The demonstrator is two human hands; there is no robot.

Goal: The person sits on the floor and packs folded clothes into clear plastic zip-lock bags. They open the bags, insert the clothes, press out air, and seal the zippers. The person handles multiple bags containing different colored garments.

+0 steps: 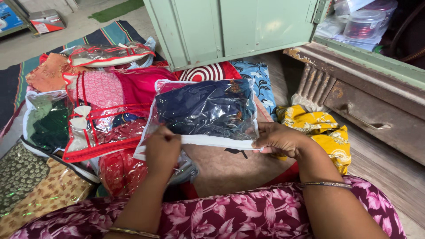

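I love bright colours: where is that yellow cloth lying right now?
The yellow cloth lies crumpled at right, just beyond the right hand, against the foot of the green cabinet.

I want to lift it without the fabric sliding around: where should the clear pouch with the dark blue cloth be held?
Probably by the white bottom edge of the clear pouch, from the near side, as the left hand and right hand do: that band is stiffer than the slippery film.

Beside the green cabinet door (230, 31), the clear plastic tub (364, 24) blurs; the door's top and the boxes (44, 21) beyond are cut off.
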